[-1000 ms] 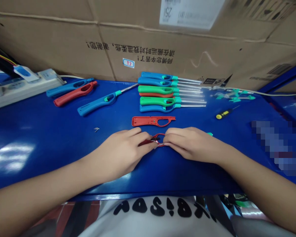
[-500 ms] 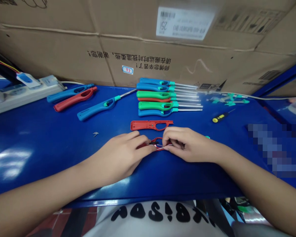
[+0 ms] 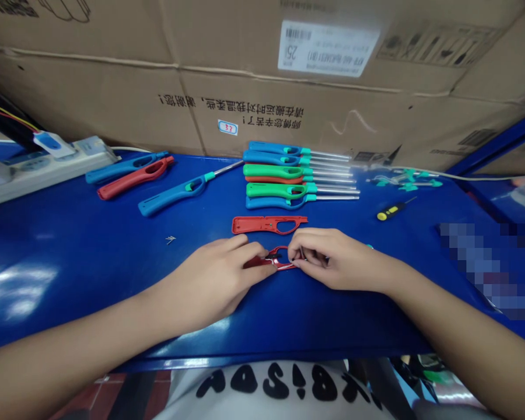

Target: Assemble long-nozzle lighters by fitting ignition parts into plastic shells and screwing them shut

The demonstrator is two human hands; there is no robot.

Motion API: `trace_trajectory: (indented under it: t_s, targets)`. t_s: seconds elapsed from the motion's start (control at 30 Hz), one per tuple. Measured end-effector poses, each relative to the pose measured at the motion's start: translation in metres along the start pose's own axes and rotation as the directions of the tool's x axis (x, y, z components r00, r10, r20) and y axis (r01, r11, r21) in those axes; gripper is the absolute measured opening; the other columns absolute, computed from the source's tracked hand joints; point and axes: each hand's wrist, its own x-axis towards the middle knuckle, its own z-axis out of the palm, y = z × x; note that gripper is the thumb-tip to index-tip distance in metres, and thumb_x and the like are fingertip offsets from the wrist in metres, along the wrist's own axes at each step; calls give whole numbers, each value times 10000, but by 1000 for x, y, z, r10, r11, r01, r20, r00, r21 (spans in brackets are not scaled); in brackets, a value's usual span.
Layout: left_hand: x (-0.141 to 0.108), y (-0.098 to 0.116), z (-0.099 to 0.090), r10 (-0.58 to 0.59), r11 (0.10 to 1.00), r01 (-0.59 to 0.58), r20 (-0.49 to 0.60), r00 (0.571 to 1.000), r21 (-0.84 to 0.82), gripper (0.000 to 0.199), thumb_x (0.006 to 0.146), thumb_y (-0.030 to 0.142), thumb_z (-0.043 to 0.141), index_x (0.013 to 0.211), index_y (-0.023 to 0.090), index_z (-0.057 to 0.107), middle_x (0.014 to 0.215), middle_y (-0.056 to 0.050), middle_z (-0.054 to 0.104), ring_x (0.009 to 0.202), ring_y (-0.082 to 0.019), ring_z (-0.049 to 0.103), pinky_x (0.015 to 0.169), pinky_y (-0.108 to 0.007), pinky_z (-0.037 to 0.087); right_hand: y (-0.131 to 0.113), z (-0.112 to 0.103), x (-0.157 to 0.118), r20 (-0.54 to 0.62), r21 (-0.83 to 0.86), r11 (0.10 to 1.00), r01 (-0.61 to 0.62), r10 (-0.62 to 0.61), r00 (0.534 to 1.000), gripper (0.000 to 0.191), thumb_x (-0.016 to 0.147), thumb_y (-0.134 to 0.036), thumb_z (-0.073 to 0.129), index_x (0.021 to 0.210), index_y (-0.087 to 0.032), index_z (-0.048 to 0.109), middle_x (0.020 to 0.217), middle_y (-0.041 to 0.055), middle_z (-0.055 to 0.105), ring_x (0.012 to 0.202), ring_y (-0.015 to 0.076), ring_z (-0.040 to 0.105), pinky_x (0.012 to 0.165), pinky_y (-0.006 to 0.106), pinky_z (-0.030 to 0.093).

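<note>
On the blue table, a red lighter handle half (image 3: 278,250) lies between my two hands, open side up, with a dark part and a thin white wire (image 3: 283,266) in it. My left hand (image 3: 221,271) is closed on its left end, the fingertips pressing near the dark part. My right hand (image 3: 332,256) is closed in a pinch at the right end of the wire; its fingers cover the rest of the piece. Just beyond lies the matching red handle half (image 3: 249,224), inner side up, touched by neither hand.
Behind are several assembled lighters (image 3: 271,189) in a stack, with a blue lighter (image 3: 161,198) and loose handles (image 3: 135,178) to the left. Small screws (image 3: 170,239) lie left; a screwdriver (image 3: 389,212) and teal parts (image 3: 409,179) right. A cardboard box (image 3: 126,87) walls the back.
A thin metallic-looking piece near my right fingertips no longer shows over the handle's opening. Both hands stay in nearly the same place, and the view has tilted slightly.
</note>
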Motion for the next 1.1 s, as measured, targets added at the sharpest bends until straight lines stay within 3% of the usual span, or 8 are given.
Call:
trace_trajectory:
  t_s: [0.13, 0.5, 0.73, 1.1]
  targets:
    - [0, 0, 1, 17, 1000, -17, -7, 1000, 7, 387, 992, 169, 457, 1338, 232, 618, 1168, -108, 636, 991, -270, 588, 796, -422, 567, -1, 0, -1, 2, -10, 1000, 14, -14, 1000, 89, 942, -132, 557, 931, -174, 634, 863, -1, 599, 699, 97, 506, 638, 225, 392]
    - [-1, 3, 0, 7, 999, -8, 21, 1000, 51, 368, 987, 160, 477, 1318, 220, 626, 1165, -108, 646, 1002, -277, 608, 794, -422, 572, -2, -8, -3, 59, -118, 993, 15, -9, 998, 106, 989, -182, 539, 958, -182, 640, 950, 41, 634, 851, 155, 597, 759, 280, 455]
    - [-2, 5, 2, -2, 994, 0, 21, 1000, 111, 364, 993, 176, 492, 1329, 237, 619, 1138, -104, 639, 976, -266, 598, 776, -398, 551, -3, -8, -3, 81, -257, 966, 11, 10, 997, 148, 1011, -245, 514, 936, -180, 624, 936, 49, 611, 814, 167, 580, 707, 291, 444]
    - [-1, 4, 2, -1, 996, 0, 16, 1000, 89, 386, 973, 159, 521, 1339, 233, 620, 1130, -109, 637, 974, -262, 590, 783, -385, 539, -8, -14, -9, 114, -236, 972, 14, 14, 993, 146, 1019, -197, 457, 960, -188, 591, 959, 43, 604, 820, 157, 561, 701, 278, 429]
